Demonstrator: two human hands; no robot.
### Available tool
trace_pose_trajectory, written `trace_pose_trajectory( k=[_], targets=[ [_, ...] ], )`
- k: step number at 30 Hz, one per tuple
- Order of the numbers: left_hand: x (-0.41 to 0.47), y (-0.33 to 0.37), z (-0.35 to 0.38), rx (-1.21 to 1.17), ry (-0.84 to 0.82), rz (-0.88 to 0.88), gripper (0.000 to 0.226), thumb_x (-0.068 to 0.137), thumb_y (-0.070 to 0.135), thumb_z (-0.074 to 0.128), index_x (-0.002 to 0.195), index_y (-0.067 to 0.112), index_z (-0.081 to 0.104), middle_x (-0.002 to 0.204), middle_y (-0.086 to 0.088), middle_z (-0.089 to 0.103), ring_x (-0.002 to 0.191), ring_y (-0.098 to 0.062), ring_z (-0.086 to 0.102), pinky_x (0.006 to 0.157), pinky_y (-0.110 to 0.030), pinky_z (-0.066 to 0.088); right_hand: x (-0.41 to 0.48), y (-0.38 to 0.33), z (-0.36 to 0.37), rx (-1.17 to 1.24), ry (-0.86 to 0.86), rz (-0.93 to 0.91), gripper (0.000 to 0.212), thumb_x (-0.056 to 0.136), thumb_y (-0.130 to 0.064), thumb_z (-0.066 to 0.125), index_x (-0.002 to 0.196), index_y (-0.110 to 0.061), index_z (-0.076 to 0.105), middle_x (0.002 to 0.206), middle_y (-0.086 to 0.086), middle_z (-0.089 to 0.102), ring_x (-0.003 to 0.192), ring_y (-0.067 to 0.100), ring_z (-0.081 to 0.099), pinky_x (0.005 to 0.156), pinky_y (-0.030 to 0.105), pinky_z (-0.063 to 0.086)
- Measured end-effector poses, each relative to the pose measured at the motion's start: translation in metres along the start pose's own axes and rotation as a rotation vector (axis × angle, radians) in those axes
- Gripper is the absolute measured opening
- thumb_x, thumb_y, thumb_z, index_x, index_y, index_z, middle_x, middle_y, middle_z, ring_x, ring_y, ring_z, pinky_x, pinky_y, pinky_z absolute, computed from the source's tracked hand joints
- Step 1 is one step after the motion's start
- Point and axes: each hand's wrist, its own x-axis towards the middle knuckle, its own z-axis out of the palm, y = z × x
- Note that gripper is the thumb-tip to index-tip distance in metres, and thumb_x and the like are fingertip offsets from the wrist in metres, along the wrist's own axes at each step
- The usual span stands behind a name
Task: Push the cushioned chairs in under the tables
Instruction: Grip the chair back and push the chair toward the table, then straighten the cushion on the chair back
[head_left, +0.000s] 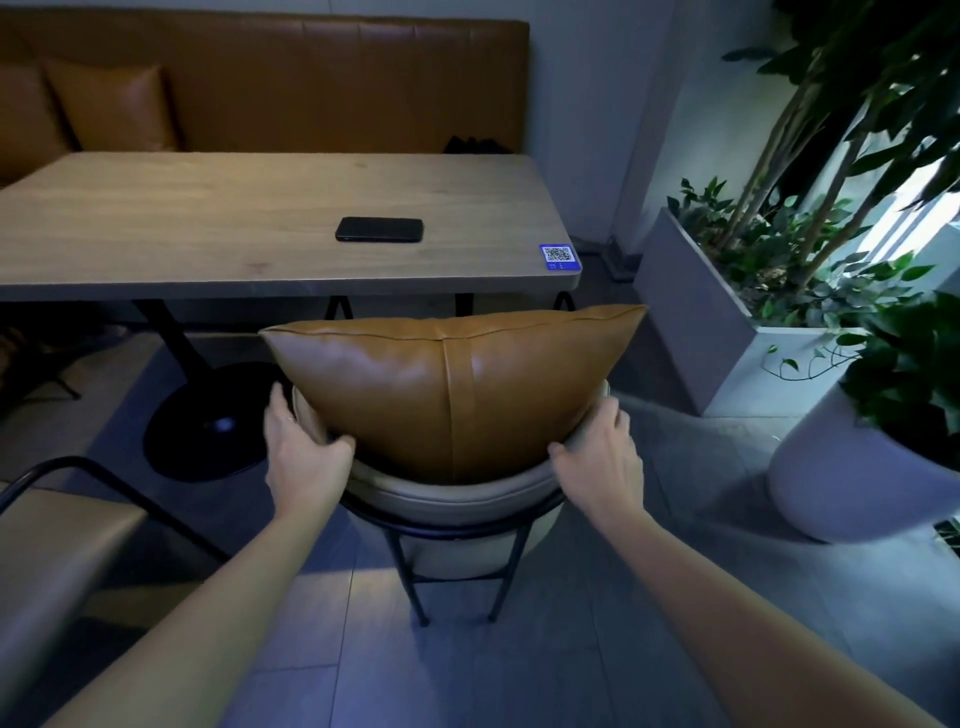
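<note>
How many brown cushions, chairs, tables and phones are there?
Brown cushions: 2, one on the chair back, one on the bench
Chairs: 2, one held by the left hand and the right hand; one at the left edge
Tables: 1
Phones: 1
Total: 6

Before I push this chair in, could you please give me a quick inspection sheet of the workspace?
Surface: wooden table, top mostly bare.
Job's things: chair with a tan cushion on its backrest, standing short of the table edge; a second chair at lower left.
Clutter: phone and a QR sticker on the table.
Hands: left hand and right hand each grip the backrest rim.
Cables: nothing seen.
Surroundings: bench behind the table; planter and pot close on the right.
</note>
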Motion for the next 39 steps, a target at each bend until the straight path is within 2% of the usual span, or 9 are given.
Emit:
trace_pose_trajectory(
  k=[4,7,11,21,24,26,28,32,39],
  targets=[
    [-0.009,0.074,-0.014,0.271,0.172,0.365,0.098,0.077,0.012,0.071,0.156,0.03,0.017,0.167,-0.007,0.012,0.152,-0.03,0.018,0.122,-0.05,0.014,0.007,-0.015,-0.026,-0.172,0.198,-0.27,0.098,0.077,-0.013,0.075,0.158,-0.021,0.02,0.168,0.018,0.02,0.149,0.04,0.031,0.118,0.056,0.03],
    [-0.009,0.113,0.005,0.612,-0.102,0.623,0.102,0.079,0.036,0.074,0.158,0.036,0.009,0.169,-0.006,0.004,0.155,-0.029,0.003,0.123,-0.055,0.007,0.016,-0.035,-0.038,-0.383,0.075,-0.494,0.111,0.081,-0.021,0.077,0.164,-0.025,0.003,0.174,0.014,0.003,0.159,0.034,0.006,0.126,0.053,0.01],
    [-0.003,0.116,0.046,0.877,-0.378,0.581,0.126,0.065,0.077,0.07,0.155,0.046,-0.013,0.17,-0.005,-0.003,0.155,-0.035,-0.003,0.119,-0.063,0.001,0.025,-0.049,-0.039,-0.527,-0.097,-0.508,0.116,0.086,-0.035,0.077,0.164,-0.025,-0.008,0.174,0.013,-0.01,0.159,0.034,-0.011,0.125,0.058,0.001],
    [-0.012,0.132,0.082,1.096,-0.383,0.526,0.121,0.062,0.066,0.079,0.156,0.028,0.011,0.159,-0.014,0.026,0.149,-0.041,0.02,0.113,-0.073,0.016,0.023,-0.03,-0.037,-0.491,-0.075,-0.607,0.109,0.086,-0.034,0.077,0.164,-0.023,0.002,0.173,0.017,0.002,0.159,0.038,0.001,0.124,0.061,0.007],
    [0.003,0.151,0.09,1.053,-0.469,0.492,0.128,0.063,0.065,0.08,0.157,0.034,0.0,0.165,-0.009,0.019,0.151,-0.04,0.015,0.113,-0.071,0.019,0.017,-0.02,-0.034,-0.402,-0.06,-0.862,0.083,0.077,-0.019,0.08,0.15,-0.014,0.041,0.148,0.019,0.047,0.136,0.039,0.046,0.112,0.054,0.037],
    [0.011,0.157,0.094,1.064,-0.53,0.478,0.138,0.059,0.07,0.08,0.155,0.044,-0.015,0.168,-0.006,0.01,0.152,-0.041,0.011,0.114,-0.07,0.019,0.008,-0.007,-0.026,-0.415,-0.246,-1.0,0.051,0.077,-0.015,0.076,0.125,-0.007,0.061,0.116,0.016,0.064,0.105,0.035,0.061,0.09,0.044,0.049],
    [0.01,0.157,0.098,1.1,-0.544,0.472,0.143,0.055,0.074,0.08,0.154,0.045,-0.018,0.17,-0.006,0.001,0.153,-0.041,0.004,0.114,-0.07,0.016,0.002,0.004,-0.016,-0.464,-0.403,-0.974,0.036,0.084,-0.017,0.07,0.119,-0.005,0.065,0.11,0.016,0.065,0.101,0.035,0.061,0.084,0.043,0.049],
    [0.003,0.149,0.104,1.113,-0.478,0.514,0.138,0.056,0.074,0.08,0.158,0.038,-0.006,0.17,-0.005,-0.003,0.154,-0.038,-0.003,0.115,-0.07,0.012,0.006,0.006,0.008,-0.565,-0.387,-0.928,0.047,0.092,-0.031,0.067,0.133,-0.009,0.059,0.127,0.014,0.062,0.116,0.033,0.054,0.097,0.042,0.042],
    [0.01,0.148,0.106,1.073,-0.448,0.563,0.124,0.059,0.07,0.08,0.155,0.037,0.009,0.164,-0.003,0.02,0.151,-0.034,0.016,0.112,-0.071,0.021,0.013,0.009,0.042,-0.61,-0.429,-0.768,0.043,0.1,-0.028,0.061,0.141,-0.017,0.054,0.136,0.011,0.062,0.127,0.035,0.049,0.111,0.052,0.028]
  ],
)
